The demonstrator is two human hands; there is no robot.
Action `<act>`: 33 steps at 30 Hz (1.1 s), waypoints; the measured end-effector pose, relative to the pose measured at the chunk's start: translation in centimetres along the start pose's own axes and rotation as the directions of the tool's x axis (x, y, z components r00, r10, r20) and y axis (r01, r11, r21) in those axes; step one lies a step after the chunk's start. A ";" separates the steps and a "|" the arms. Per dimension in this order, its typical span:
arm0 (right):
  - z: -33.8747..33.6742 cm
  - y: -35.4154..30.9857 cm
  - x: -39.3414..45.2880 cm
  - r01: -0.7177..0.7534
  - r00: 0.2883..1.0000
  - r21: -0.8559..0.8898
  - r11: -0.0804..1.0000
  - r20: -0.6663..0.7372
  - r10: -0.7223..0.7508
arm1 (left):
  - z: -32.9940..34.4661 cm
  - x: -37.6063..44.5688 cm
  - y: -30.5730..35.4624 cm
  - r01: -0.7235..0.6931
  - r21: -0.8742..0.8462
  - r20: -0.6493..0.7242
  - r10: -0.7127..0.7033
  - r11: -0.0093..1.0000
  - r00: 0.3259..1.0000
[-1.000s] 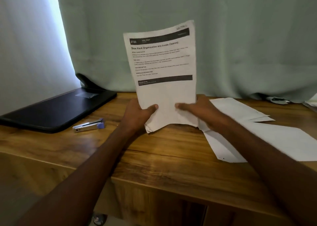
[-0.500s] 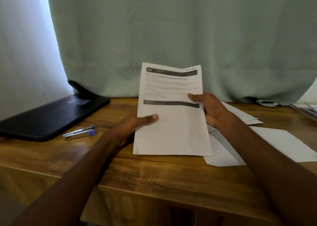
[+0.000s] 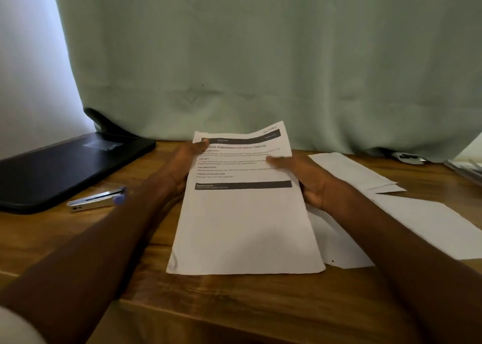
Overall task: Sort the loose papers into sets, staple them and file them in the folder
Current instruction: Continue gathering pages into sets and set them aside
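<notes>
Both forearms are extended forward over the wooden table [image 3: 234, 291], converging on a printed paper set [image 3: 245, 223]. The set is held printed side up, its near edge low over or on the table (contact cannot be judged), its far end raised slightly and curled at the top right corner. The left hand [image 3: 182, 163] is placed at the set's upper left edge; its thumb is laid on the dark header bar, with the fingers hidden beneath the sheet, so the set is pinched there. The right hand [image 3: 307, 179] is grasping the right edge about a third of the way down, thumb pressed across the printed lines, fingers tucked under. Loose white sheets [image 3: 427, 221] are spread flat on the table to the right, partly overlapped by the held set and the right forearm. A stapler [image 3: 96, 200] with a purple end is lying just left of the left forearm, near a closed black folder [image 3: 67, 166] at the table's left rear. A pale green curtain [image 3: 260, 56] is hung behind the table. Small items at the far right edge are too blurred to identify.
</notes>
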State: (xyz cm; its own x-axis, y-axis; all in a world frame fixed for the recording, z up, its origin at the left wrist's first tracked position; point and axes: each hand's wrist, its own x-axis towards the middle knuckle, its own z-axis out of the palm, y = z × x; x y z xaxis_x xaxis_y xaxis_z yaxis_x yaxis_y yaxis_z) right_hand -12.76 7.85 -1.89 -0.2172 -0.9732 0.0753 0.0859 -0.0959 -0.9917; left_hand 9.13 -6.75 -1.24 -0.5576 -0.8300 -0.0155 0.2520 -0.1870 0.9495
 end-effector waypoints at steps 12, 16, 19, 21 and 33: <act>-1.2 0.4 0.4 -0.043 0.985 0.029 0.999 -0.166 0.047 | -0.7 1.8 -2.3 -0.056 -0.054 -0.115 0.050 0.997 0.992; -1.0 0.3 0.1 -0.046 0.988 0.040 0.998 -0.143 0.051 | -0.5 1.2 -2.0 -0.092 -0.125 -0.208 0.064 0.988 0.976; -0.8 0.1 -0.2 -0.068 0.988 0.026 0.997 -0.135 0.071 | -0.9 1.6 -1.7 -0.117 -0.102 -0.280 0.084 0.988 0.956; -0.7 0.0 -0.2 -0.073 0.985 0.023 0.997 -0.152 0.076 | -1.0 1.6 -1.7 -0.121 -0.093 -0.266 0.092 0.988 0.960; -0.7 0.0 -0.4 -0.032 0.984 0.065 0.997 -0.171 0.043 | -0.3 0.8 -1.7 -0.017 -0.134 -0.161 -0.005 0.991 0.987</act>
State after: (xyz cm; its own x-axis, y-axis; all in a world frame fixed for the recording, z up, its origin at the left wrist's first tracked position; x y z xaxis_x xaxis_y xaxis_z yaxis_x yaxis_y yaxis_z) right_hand -13.35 8.40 -1.98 -0.3761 -0.9265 0.0139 0.1562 -0.0782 -0.9846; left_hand 8.52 -7.24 -2.92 -0.4243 -0.9027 -0.0707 0.3651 -0.2421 0.8990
